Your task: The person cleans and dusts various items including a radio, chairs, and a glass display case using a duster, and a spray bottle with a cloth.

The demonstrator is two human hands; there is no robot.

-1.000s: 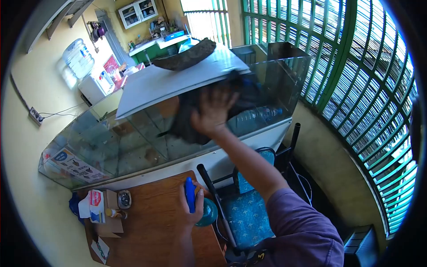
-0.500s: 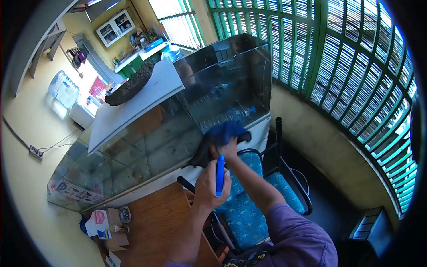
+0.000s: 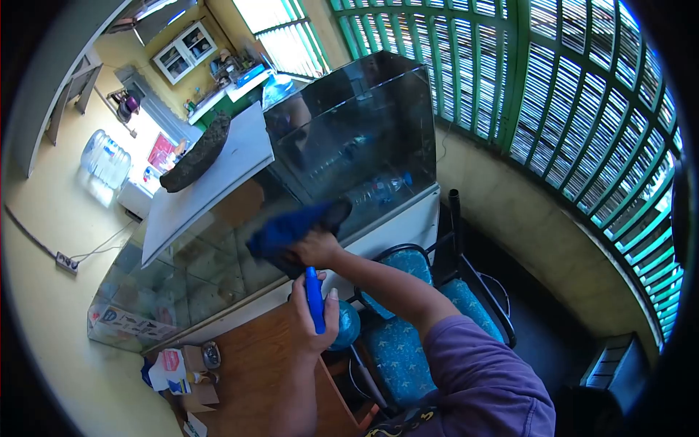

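I am wiping the front glass of the big tank [image 3: 218, 247]. My right hand [image 3: 314, 249] is pressed on a blue cloth [image 3: 295, 227], fingers closed over it, and the cloth lies flat against the glass near the bottom edge, about in the middle of the front. My left hand [image 3: 314, 320] is wrapped tight around a blue spray bottle [image 3: 314, 300], held up just under the cloth and close to the glass. I think the job is only partly done. The glass to the left of the cloth looks cloudy and spotty, so that part is left to do. The glass on the right looks darker, but I cannot tell if it is clean. A white board [image 3: 207, 182] lies on top of the tank with a dark lump [image 3: 195, 154] on it, and both sit above where I wipe. A blue chair [image 3: 429, 306] stands just in front of the tank under my arm, so I have to lean over it. The brown worktop [image 3: 247, 379] is below my left hand, with small boxes [image 3: 175, 368] at its far corner.
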